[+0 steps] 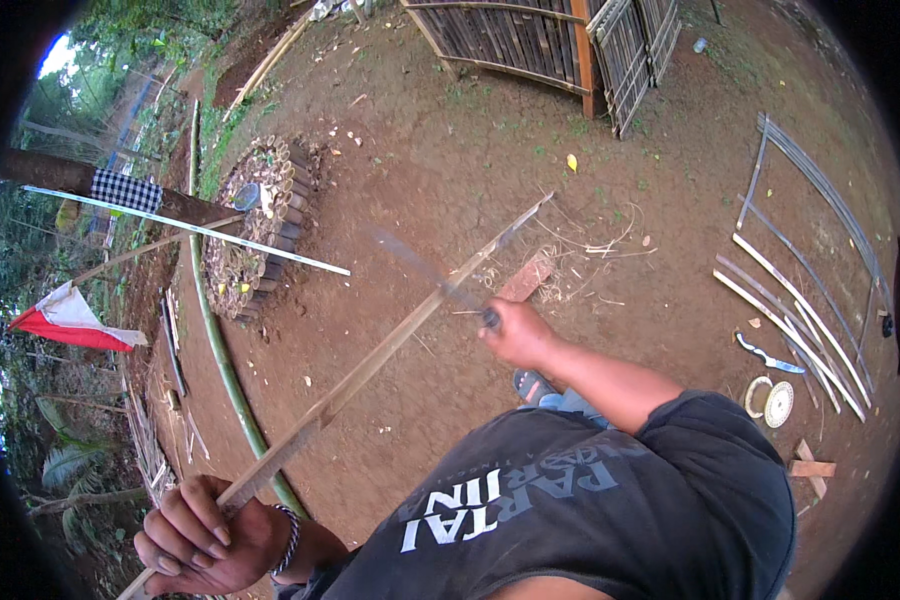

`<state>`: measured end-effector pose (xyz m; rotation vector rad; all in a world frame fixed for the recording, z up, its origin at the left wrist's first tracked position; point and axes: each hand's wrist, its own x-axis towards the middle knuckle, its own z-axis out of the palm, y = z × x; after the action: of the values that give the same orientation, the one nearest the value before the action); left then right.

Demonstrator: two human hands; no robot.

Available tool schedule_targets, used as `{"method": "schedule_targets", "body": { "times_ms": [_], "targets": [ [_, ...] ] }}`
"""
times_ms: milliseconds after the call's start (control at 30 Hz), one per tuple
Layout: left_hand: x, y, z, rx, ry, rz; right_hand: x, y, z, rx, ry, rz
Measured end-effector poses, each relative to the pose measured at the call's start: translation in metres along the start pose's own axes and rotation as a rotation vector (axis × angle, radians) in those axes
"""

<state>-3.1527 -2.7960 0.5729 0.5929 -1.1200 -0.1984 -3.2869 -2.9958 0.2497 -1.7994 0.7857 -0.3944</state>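
Note:
A long bamboo strip (340, 392) runs diagonally from the lower left up toward the middle of the head view. My left hand (210, 540) is wrapped round its near end. In my right hand (522, 335) is a machete (410, 258), held by its dark handle. The blade is smeared by motion and crosses the strip's upper part; whether the edge touches it I cannot tell. Just beyond my right hand lies a reddish wooden block (526, 276), with pale curled shavings (570, 285) scattered round it on the ground.
Several pale strips (795, 320) and a saw (768, 353) lie at right, near a spool (772, 402) and a wooden cross piece (812, 468). A green bamboo pole (225, 365), a bamboo-edged bed (270, 220) and a red-and-white flag (75, 320) are at left. A bamboo fence (510, 45) stands far.

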Motion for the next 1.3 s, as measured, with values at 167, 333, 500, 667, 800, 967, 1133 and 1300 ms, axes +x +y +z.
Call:
{"method": "schedule_targets", "body": {
  "times_ms": [167, 333, 500, 667, 800, 967, 1133, 1300],
  "targets": [
    [0.014, -0.007, -0.004, 0.036, 0.074, -0.001, 0.023, 0.012, -0.015, -0.076, -0.048, 0.169],
    [0.03, -0.019, 0.019, 0.039, 0.052, -0.021, 0.021, 0.019, -0.03, -0.002, -0.06, 0.093],
    [0.039, -0.015, 0.03, 0.143, 0.088, -0.026, 0.039, 0.031, -0.058, -0.047, -0.081, 0.082],
    [0.048, -0.034, 0.069, 0.198, 0.135, 0.018, 0.051, 0.071, -0.076, -0.085, -0.12, 0.078],
    [0.054, -0.037, 0.081, 0.21, 0.111, -0.002, 0.078, 0.11, -0.087, -0.129, -0.181, 0.114],
    [0.064, -0.041, 0.106, 0.265, 0.168, -0.025, 0.081, 0.12, -0.1, -0.078, -0.163, 0.04],
    [0.065, -0.038, 0.109, 0.265, 0.144, -0.055, 0.098, 0.142, -0.118, -0.102, -0.244, 0.105],
    [0.07, -0.049, 0.125, 0.294, 0.204, -0.037, 0.099, 0.167, -0.128, -0.118, -0.219, 0.116]
  ]
}}
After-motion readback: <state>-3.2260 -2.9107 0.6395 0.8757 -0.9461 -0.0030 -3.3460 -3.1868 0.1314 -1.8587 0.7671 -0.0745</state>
